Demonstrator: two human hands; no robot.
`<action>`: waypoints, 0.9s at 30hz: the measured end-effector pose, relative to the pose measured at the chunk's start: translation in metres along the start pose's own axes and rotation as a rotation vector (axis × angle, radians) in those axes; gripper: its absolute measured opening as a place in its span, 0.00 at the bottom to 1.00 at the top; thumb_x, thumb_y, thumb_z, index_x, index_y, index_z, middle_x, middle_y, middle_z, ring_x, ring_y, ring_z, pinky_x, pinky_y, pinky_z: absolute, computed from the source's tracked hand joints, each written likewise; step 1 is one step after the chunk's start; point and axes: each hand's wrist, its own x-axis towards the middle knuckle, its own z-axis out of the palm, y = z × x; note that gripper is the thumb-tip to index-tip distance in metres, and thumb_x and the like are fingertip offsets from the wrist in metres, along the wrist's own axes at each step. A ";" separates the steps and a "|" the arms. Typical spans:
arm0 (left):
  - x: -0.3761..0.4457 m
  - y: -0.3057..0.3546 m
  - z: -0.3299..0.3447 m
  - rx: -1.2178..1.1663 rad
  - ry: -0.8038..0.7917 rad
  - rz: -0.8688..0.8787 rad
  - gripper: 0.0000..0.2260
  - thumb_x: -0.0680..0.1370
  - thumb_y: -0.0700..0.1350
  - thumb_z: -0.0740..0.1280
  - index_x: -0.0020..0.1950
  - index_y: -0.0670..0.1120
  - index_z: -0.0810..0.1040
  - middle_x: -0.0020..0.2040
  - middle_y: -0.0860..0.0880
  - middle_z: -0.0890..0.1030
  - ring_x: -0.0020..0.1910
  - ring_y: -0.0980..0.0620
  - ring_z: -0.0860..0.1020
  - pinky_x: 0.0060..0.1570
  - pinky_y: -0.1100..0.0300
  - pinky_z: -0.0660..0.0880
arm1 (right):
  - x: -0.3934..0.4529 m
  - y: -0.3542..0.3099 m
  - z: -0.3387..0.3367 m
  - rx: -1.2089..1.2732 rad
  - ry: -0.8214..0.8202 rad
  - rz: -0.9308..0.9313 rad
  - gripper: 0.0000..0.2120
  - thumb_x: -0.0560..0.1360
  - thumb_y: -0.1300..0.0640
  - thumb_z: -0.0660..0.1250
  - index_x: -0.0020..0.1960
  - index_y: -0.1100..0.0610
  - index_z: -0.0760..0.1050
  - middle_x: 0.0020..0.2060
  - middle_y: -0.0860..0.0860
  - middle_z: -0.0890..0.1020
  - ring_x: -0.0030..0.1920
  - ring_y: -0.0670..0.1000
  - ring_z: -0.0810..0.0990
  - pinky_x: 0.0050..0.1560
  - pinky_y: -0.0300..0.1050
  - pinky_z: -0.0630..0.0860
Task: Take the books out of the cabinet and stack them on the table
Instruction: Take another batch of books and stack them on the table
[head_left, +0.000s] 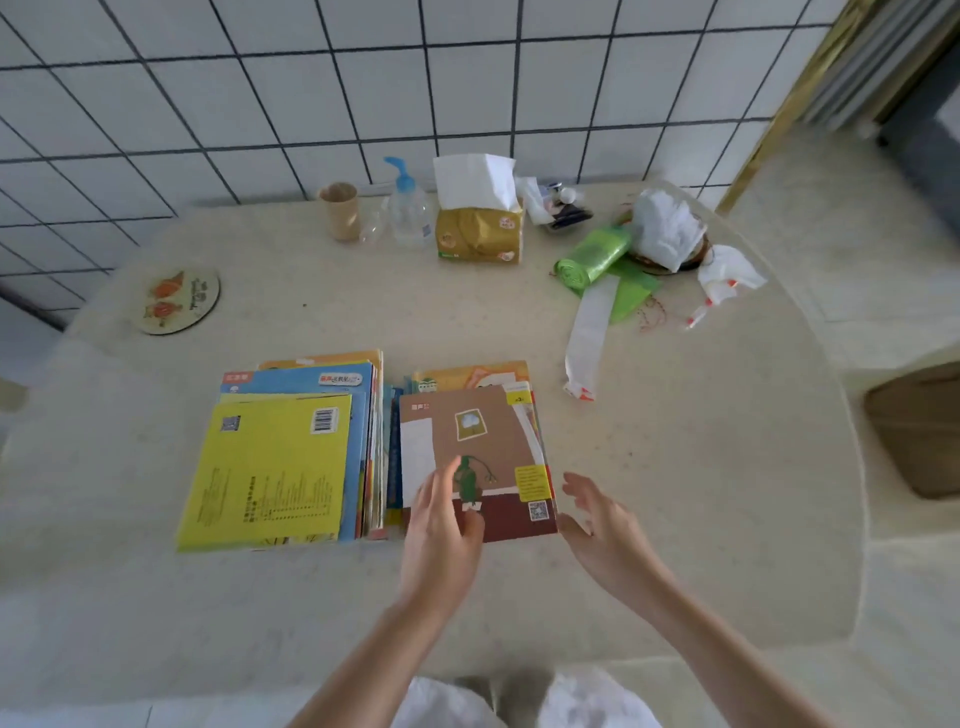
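Note:
Two stacks of thin picture books lie side by side on the beige table (675, 493). The left stack (270, 462) has a yellow back cover with a barcode on top. A brown-covered book (488, 441) tops the right stack. My left hand (441, 530) hovers over the brown book's near edge, fingers apart, holding nothing. My right hand (597, 525) is open just off that book's near right corner, thumb close to the corner. No cabinet shows in this view.
Along the tiled wall stand a paper cup (340, 210), a blue-topped bottle (408, 208) and a gold tissue pack (478, 228). A green bag roll (592, 257), white cloths and a plastic strip lie at the right. A round coaster (176, 301) sits far left.

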 end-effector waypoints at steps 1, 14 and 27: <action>-0.005 0.000 0.000 0.007 -0.031 0.062 0.25 0.77 0.37 0.63 0.73 0.49 0.65 0.69 0.54 0.71 0.69 0.57 0.67 0.64 0.69 0.62 | -0.008 0.003 0.001 -0.012 0.029 0.001 0.21 0.77 0.58 0.65 0.69 0.56 0.68 0.65 0.51 0.77 0.66 0.52 0.75 0.60 0.42 0.70; -0.058 -0.051 -0.017 0.107 -0.442 0.631 0.20 0.77 0.38 0.66 0.69 0.43 0.72 0.63 0.47 0.77 0.64 0.52 0.72 0.62 0.69 0.65 | -0.153 0.019 0.093 0.133 0.457 0.326 0.18 0.77 0.63 0.64 0.66 0.58 0.72 0.60 0.54 0.80 0.61 0.53 0.78 0.63 0.54 0.74; -0.172 -0.033 0.010 0.069 -0.945 0.989 0.13 0.76 0.49 0.61 0.55 0.47 0.81 0.47 0.52 0.82 0.49 0.59 0.76 0.55 0.65 0.71 | -0.350 0.040 0.190 0.314 0.867 0.657 0.13 0.76 0.63 0.66 0.60 0.59 0.77 0.48 0.50 0.84 0.49 0.48 0.82 0.55 0.48 0.78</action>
